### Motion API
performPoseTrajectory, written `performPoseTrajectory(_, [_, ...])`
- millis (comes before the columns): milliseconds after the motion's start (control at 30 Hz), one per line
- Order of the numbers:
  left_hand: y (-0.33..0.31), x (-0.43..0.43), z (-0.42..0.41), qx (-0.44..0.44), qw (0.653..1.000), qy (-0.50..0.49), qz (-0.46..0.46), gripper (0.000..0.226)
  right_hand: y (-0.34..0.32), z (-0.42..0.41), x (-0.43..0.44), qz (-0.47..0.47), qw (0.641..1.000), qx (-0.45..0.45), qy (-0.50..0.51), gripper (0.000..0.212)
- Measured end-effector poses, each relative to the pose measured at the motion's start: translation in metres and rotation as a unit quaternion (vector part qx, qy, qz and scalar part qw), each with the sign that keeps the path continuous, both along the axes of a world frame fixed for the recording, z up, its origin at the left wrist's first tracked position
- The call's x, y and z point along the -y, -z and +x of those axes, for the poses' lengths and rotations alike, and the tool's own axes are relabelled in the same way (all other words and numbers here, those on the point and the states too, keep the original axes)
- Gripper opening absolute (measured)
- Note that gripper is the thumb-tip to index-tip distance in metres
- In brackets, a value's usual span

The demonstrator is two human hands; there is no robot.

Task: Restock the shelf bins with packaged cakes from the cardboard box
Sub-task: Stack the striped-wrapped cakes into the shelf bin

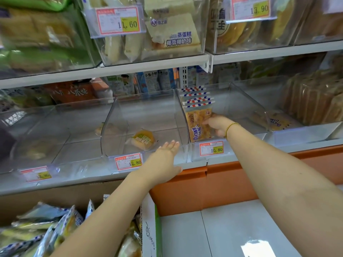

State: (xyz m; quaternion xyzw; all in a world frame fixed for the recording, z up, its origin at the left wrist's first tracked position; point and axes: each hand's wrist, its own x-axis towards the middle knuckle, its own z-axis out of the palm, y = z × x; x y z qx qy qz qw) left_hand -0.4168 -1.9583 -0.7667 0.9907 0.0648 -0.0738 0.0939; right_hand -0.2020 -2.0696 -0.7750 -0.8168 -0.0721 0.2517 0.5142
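My right hand (pixel 218 125) reaches into a clear shelf bin (pixel 246 108) and grips a row of upright yellow packaged cakes (pixel 197 119) with red-and-blue striped tops. My left hand (pixel 165 156) is flat, fingers straight, at the front edge of the neighbouring clear bin (pixel 118 130), which holds a single round wrapped cake (pixel 143 139). The cardboard box (pixel 148 225) sits at the bottom left, filled with several more packaged cakes (pixel 55 225); my left forearm passes over it.
Price tags (pixel 211 148) hang on the bin fronts. The upper shelf (pixel 152 62) carries bins of steamed cakes and breads. An orange shelf lip (pixel 204 186) and a grey lower shelf (pixel 232 232) lie below right. Bins at left hold few items.
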Motion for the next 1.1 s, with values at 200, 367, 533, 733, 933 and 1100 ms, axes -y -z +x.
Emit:
performPoseTrajectory(200, [-0.010, -0.003, -0.007, -0.015, 0.998, -0.017, -0.064, 0.076, -0.010, -0.022, -0.004, -0.170, 0.977, 0.131, -0.009, 0.035])
performPoseTrajectory(367, [-0.012, -0.012, -0.048, 0.068, 0.977, -0.080, -0.185, 0.066, -0.025, -0.037, -0.005, -0.223, 0.952, 0.207, -0.040, 0.029])
performPoseTrajectory(533, [-0.011, -0.052, -0.115, 0.173, 0.937, -0.166, -0.253, 0.014, -0.058, -0.085, -0.006, -0.257, 0.917, 0.306, -0.008, 0.022])
performPoseTrajectory(733, [-0.006, -0.117, -0.213, 0.081, 0.947, -0.263, -0.168, 0.032, -0.064, -0.215, -0.044, -0.181, 0.856, 0.402, -0.271, 0.019])
performPoseTrajectory(933, [0.060, -0.168, -0.291, -0.052, 0.914, -0.345, -0.205, 0.017, 0.000, -0.302, -0.104, -0.257, 0.743, 0.368, -0.496, 0.025])
performPoseTrajectory(1100, [0.106, -0.184, -0.314, -0.018, 0.841, -0.457, -0.288, 0.026, 0.040, -0.309, -0.136, -0.378, 0.759, 0.288, -0.445, 0.025])
